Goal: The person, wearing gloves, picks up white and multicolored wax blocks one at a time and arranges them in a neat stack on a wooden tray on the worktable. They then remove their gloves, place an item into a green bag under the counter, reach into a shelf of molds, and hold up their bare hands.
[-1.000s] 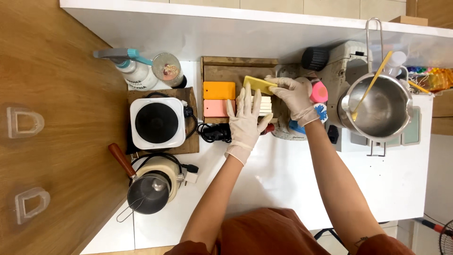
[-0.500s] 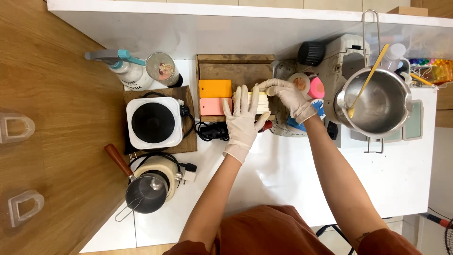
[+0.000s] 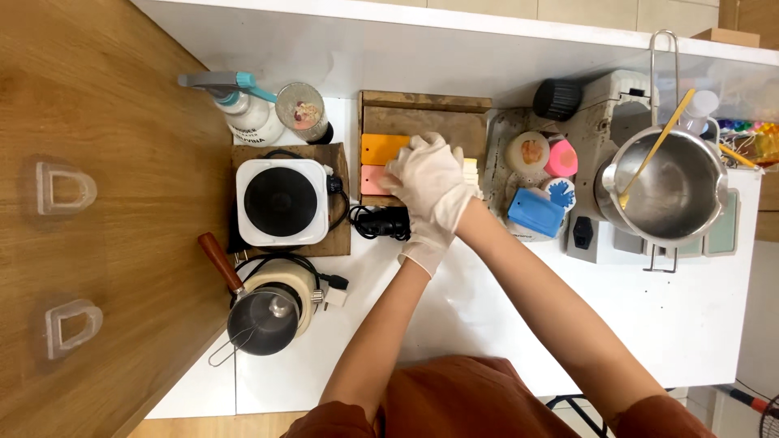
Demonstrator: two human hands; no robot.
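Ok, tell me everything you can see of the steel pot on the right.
The steel pot is round, shiny metal with a pouring lip, upright and apparently empty. A long wire handle sticks out from its far rim. A yellow stick leans inside it, poking over the rim. It sits on a pale grey appliance, away from both gloved hands.

Gloved hands overlapped; right hand (image 3: 434,178) covered most of the left hand (image 3: 423,243), grip unreadable. Pink block (image 3: 372,180) and pale block (image 3: 469,173) mostly hidden beneath them. Fan (image 3: 769,415) cut off at the corner.
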